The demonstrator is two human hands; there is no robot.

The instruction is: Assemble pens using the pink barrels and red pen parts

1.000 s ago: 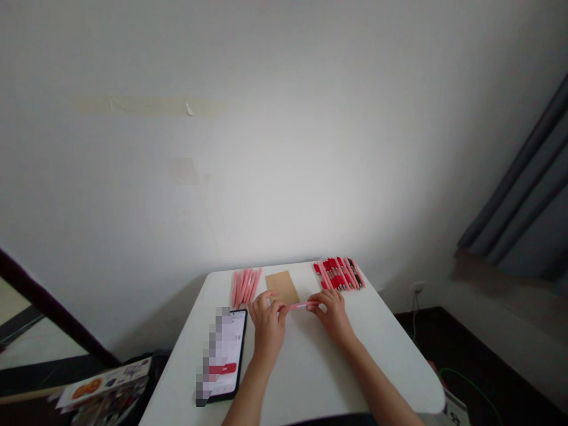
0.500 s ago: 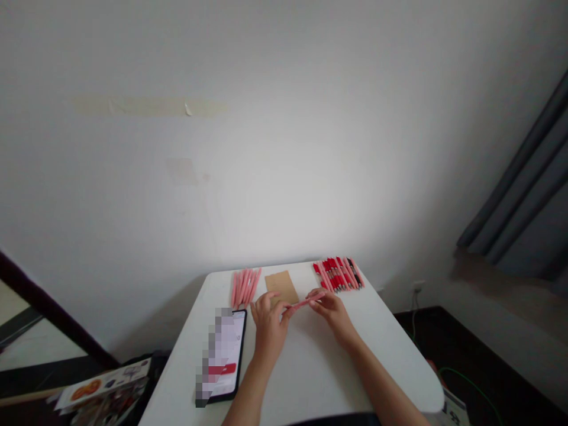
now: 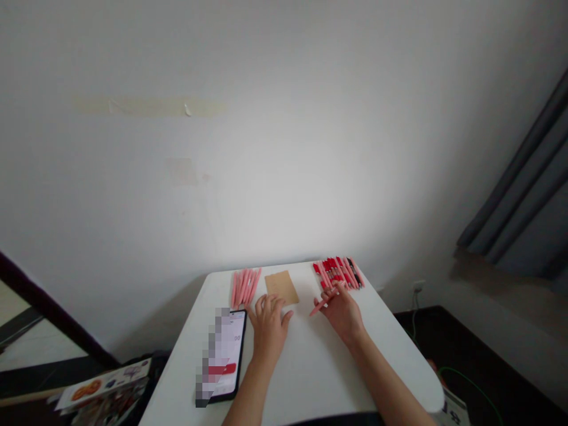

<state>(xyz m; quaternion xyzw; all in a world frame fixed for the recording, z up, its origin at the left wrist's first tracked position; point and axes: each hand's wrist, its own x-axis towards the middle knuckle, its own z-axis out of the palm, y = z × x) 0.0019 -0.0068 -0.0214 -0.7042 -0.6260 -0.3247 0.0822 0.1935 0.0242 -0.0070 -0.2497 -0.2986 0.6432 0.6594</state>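
Note:
My right hand (image 3: 344, 310) is closed around a pink pen (image 3: 320, 306), which slants down to the left over the white table. Fingers spread, my left hand (image 3: 268, 322) rests palm down with nothing in it, just in front of a brown paper piece (image 3: 284, 286). A bunch of pink pens (image 3: 245, 286) lies beyond its fingertips, to the left. Past my right hand, several red, pink and black pens (image 3: 336, 272) are laid side by side at the table's far right corner; my fingers partly cover the nearest ends.
A phone (image 3: 226, 355) with a lit, partly blurred screen lies left of my left hand. The white table (image 3: 319, 378) meets the wall at its far edge. A box with pictures (image 3: 106, 381) stands low at the left. A grey curtain (image 3: 523, 207) hangs at the right.
My left hand has let go of the pink pen and spread its fingers. My right hand has turned and moved slightly right, now holding the pen alone.

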